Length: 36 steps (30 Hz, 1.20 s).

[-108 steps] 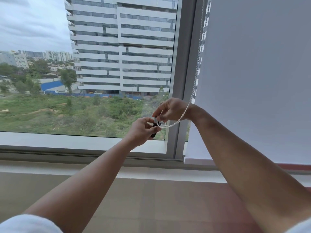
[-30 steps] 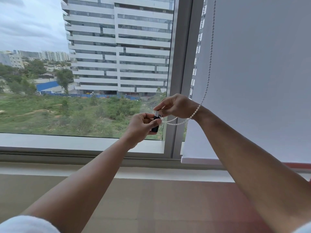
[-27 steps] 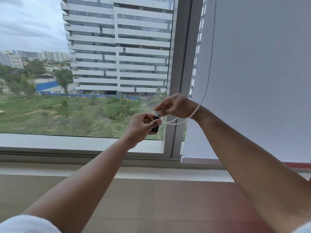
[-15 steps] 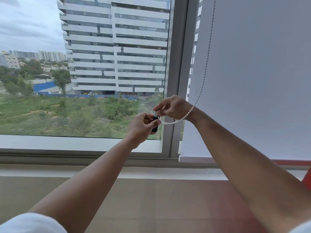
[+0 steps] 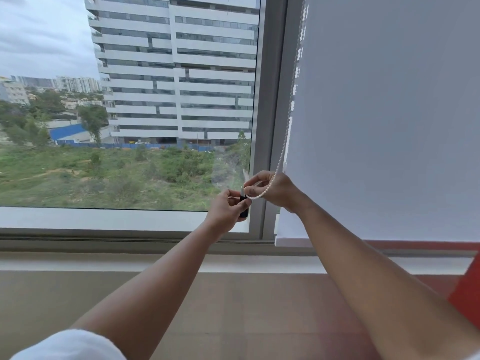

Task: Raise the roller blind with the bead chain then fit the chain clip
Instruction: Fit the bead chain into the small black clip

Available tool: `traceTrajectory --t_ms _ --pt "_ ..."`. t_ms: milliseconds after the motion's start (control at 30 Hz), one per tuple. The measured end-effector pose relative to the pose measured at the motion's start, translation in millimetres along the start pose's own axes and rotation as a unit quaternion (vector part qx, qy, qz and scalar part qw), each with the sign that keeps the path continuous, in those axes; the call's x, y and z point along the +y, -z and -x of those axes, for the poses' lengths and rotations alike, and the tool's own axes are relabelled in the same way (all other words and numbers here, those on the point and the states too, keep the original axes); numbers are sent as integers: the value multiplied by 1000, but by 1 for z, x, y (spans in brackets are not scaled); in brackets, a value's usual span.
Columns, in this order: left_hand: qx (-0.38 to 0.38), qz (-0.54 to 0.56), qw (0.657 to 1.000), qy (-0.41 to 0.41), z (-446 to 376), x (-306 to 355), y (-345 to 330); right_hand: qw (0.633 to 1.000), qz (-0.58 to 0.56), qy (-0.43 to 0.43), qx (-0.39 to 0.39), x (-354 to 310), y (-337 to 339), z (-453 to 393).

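Our two bare arms and white short sleeves

We see our left hand [image 5: 228,209] and right hand [image 5: 275,189] uncovered, with no gloves, and we can make out no rings, watch or bands on the fingers and wrists that show. Both forearms are bare along their full visible length, up past the elbows. We wear a white top: the left sleeve [image 5: 70,345] appears at the bottom left edge as a rounded, soft-looking white cuff, plain and without print or seams that we can make out. The right sleeve [image 5: 474,357] shows only as a thin white sliver at the bottom right corner.
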<state>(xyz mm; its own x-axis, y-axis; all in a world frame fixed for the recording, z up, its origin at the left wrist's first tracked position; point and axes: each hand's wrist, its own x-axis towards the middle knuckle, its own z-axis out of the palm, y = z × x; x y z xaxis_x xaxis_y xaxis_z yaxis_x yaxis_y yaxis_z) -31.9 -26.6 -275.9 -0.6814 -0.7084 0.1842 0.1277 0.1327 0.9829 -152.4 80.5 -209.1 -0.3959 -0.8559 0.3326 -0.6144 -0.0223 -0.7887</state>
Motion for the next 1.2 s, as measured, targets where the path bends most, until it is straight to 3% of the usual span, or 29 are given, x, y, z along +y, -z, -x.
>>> traceTrajectory --t_ms 700,1200 --pt "-9 -90 996 18 -6 -44 -23 995 -8 -32 90 69 -25 15" --pt "-5 -88 994 58 -5 -72 -30 993 15 -67 98 98 -41 22"
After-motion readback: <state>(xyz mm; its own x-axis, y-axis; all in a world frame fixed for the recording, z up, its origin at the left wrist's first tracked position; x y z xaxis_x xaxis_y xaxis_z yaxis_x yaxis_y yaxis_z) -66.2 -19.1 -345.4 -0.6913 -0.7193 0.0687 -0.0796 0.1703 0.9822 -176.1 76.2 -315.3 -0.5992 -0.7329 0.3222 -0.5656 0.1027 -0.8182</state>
